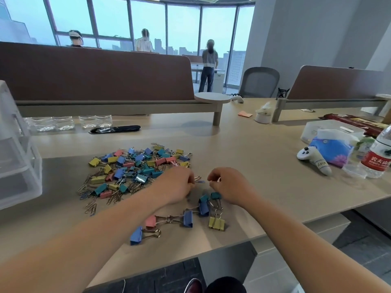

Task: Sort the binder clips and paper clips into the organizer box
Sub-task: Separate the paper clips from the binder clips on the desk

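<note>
1. Your left hand (pixel 177 185) is curling its fingers and pinching two paper clips (pixel 200 180) at the fingertips.
2. Your right hand (pixel 228 185) is curling just beside those clips; whether it is gripping anything cannot be told.
3. Loose binder clips (pixel 188 217) are lying on the table (pixel 264 166) between and below your wrists.
4. The mixed pile (pixel 131 170) of binder and paper clips is lying just left of your left hand.
5. The clear organizer box (pixel 14 157) is standing at the table's left edge, well apart from both hands.
</note>
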`<state>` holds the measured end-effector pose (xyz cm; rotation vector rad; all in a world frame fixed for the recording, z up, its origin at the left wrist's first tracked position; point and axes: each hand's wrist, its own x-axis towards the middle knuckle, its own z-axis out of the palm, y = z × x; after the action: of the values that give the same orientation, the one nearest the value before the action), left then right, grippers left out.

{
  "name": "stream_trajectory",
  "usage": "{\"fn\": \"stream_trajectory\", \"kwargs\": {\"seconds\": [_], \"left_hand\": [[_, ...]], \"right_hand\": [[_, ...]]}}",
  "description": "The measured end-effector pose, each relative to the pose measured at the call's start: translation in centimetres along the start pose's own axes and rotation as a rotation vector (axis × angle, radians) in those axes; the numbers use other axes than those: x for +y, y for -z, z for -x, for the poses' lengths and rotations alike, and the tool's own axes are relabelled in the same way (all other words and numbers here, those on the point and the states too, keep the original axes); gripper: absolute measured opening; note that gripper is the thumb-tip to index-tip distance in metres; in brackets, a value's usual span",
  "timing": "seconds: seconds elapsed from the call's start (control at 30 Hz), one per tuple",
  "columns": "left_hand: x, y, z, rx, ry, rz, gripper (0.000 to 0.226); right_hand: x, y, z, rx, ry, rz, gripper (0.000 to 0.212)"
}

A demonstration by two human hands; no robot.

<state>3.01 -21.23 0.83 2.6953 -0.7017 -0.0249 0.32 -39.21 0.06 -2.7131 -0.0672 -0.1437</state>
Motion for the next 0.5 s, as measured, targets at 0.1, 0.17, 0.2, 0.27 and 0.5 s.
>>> {"fn": "stream_trajectory", "kwargs": {"seconds": [0.1, 0.17, 0.2, 0.27, 0.5], "left_hand": [[-1.6, 0.8, -0.6, 0.037, 0.016, -0.028, 0.009], [-2.5, 1.2, -0.9, 0.056, 0.022, -0.061, 0.010], [-3.0, 1.3, -1.1, 0.064, 0.028, -0.081, 0.010], [-3.9, 1.5, -1.5, 0.075, 0.048, -0.117, 0.014], [-5.6, 1.6, -3.2, 0.050, 0.037, -0.165, 0.036]], "right_hand": [[-1.8, -1.1, -1.3, -0.041, 0.034, 0.018, 0.031], [-2.7, -1.6, -2.3, -0.062, 0.073, 0.056, 0.039], [-3.1, -1.8, -2.7, -0.075, 0.098, 0.084, 0.042], [-3.4, -2.2, -3.6, -0.102, 0.139, 0.139, 0.044], [-3.3, -2.6, -5.1, -0.107, 0.191, 0.185, 0.030]]}}
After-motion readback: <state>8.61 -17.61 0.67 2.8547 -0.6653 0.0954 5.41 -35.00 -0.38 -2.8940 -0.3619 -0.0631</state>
